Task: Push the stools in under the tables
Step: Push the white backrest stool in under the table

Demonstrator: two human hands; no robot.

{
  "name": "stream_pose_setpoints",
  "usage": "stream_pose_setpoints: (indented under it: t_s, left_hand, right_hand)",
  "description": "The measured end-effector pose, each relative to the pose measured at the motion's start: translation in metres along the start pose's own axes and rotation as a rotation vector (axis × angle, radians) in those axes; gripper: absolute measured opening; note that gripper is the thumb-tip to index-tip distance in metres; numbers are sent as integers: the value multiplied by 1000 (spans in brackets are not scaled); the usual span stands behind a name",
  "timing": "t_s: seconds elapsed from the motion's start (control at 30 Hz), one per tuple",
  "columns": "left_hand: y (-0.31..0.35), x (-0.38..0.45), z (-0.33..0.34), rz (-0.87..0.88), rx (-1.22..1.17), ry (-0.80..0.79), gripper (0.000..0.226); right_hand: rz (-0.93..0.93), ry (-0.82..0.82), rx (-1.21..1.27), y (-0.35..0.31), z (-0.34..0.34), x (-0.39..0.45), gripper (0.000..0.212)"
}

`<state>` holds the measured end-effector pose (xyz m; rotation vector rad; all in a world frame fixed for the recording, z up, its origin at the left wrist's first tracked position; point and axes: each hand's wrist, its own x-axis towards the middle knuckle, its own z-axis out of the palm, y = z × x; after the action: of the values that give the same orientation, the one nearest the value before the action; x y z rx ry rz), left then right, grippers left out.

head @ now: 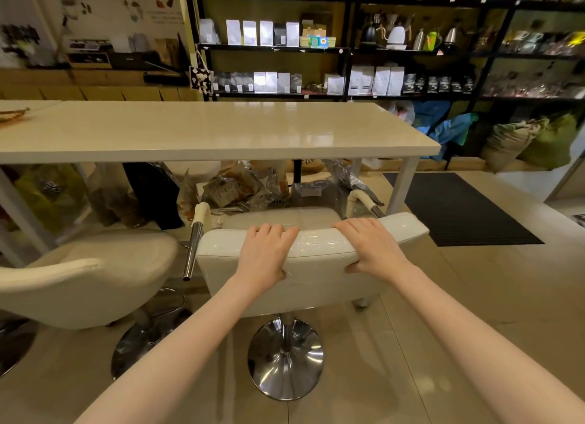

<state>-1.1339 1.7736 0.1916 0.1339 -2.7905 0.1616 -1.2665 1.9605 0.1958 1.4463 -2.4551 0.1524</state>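
Note:
A cream padded stool (pixel 319 243) with chrome armrests and a round chrome base (pixel 285 360) stands in front of the long white table (pixel 205 129), its seat just short of the table's near edge. My left hand (pixel 266 255) and my right hand (pixel 370 246) both grip the top of its backrest, fingers over the front, thumbs behind. A second cream stool (pixel 91 271) with a rounded shell stands to the left, also outside the table edge.
Bags and packages (pixel 240 186) are piled on the floor under the table. White table legs (pixel 402 186) stand at the right. A dark floor mat (pixel 456 208) lies to the right. Black shelves (pixel 348 50) with goods line the back wall; sacks (pixel 512 141) sit below them.

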Motion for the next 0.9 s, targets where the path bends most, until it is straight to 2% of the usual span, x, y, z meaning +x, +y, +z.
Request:
stream_pose_setpoints:
  t_s: [0.47, 0.57, 0.7, 0.8, 0.9]
  left_hand:
    - [-17, -10, -7, 9, 34, -46, 86]
    - [-17, -7, -13, 11, -2, -115, 88]
    - [-16, 4, -30, -56, -121, -284, 84]
    - [-7, 16, -38, -90, -109, -339, 82]
    - [8, 30, -39, -77, -136, -262, 88]
  right_hand:
    - [28, -9, -48, -25, 4, 0, 88]
    - [17, -32, -48, -26, 0, 0, 89]
    - [13, -7, -75, -27, -3, -2, 92]
    - [40, -8, 61, -29, -8, -4, 104]
    - [95, 60, 308, -30, -17, -5, 93]
